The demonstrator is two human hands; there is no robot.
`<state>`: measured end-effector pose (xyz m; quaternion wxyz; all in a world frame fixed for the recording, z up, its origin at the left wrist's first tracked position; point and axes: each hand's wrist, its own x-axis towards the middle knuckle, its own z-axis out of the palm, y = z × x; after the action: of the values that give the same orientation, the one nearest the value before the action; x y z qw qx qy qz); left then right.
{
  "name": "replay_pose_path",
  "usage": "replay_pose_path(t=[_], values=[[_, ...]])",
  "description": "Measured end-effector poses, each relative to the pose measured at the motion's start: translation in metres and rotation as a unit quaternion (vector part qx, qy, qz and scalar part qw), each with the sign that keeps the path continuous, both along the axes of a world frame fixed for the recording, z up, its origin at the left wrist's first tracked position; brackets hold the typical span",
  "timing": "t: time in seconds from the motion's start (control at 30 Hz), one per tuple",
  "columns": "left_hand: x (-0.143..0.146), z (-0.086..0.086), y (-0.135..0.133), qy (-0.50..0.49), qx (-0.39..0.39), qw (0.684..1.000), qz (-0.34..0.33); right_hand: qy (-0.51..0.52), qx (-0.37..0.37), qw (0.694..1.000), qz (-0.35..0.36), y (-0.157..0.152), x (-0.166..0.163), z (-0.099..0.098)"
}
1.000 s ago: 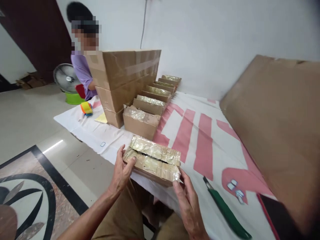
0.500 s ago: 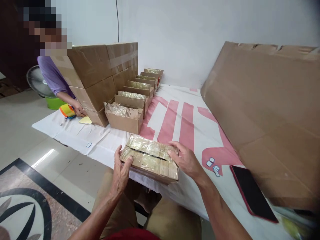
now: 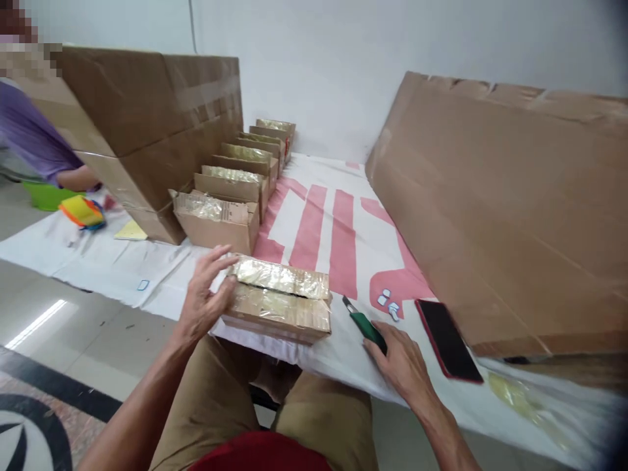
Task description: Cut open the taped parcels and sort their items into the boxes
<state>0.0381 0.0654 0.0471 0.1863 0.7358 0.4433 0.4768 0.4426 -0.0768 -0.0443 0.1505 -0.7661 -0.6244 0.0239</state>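
Observation:
A small cardboard box (image 3: 282, 307) with clear tape over its top lies at the near edge of the table, a dark gap running along its middle seam. My left hand (image 3: 210, 288) grips its left end, thumb and fingers at the taped top corner. To the right of the box, my right hand (image 3: 395, 356) is closed around the handle of a green utility knife (image 3: 366, 327). The knife lies low over the cloth, its tip pointing away and to the left, apart from the box.
Open small boxes (image 3: 220, 222) stand in a row beside large stacked cartons (image 3: 127, 131). A large cardboard piece (image 3: 505, 216) leans at right. A phone (image 3: 447, 340) and small white stickers (image 3: 390, 304) lie near my right hand. At left, a person's purple sleeve (image 3: 34, 131) shows behind a tape roll (image 3: 81, 210).
My right hand has left the box, moved right and taken hold of the utility knife. My left hand stays at the box's left end. The view has shifted right.

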Motion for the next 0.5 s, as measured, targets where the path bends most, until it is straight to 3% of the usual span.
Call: replay_pose_path(t=[0.1,0.2,0.27,0.33,0.37,0.5], values=[[0.006,0.001,0.016,0.082,-0.013,0.994,-0.07,-0.027,0.029,0.999,0.008,0.007,-0.002,-0.018],[0.006,-0.01,0.023,0.123,-0.034,0.987,-0.093,0.035,0.087,0.996,0.002,0.008,0.006,-0.009],[0.006,-0.014,0.023,0.134,-0.037,0.985,-0.101,0.103,0.106,0.988,-0.042,0.004,0.011,0.017],[0.005,-0.016,0.022,0.139,-0.041,0.984,-0.108,0.153,0.1,0.98,-0.083,0.004,0.006,0.054],[0.005,-0.016,0.022,0.139,-0.043,0.983,-0.11,0.166,0.093,0.979,-0.071,0.006,-0.001,0.075],[0.006,-0.017,0.022,0.124,-0.047,0.985,-0.112,0.09,0.093,0.978,0.163,0.032,-0.06,0.14]])
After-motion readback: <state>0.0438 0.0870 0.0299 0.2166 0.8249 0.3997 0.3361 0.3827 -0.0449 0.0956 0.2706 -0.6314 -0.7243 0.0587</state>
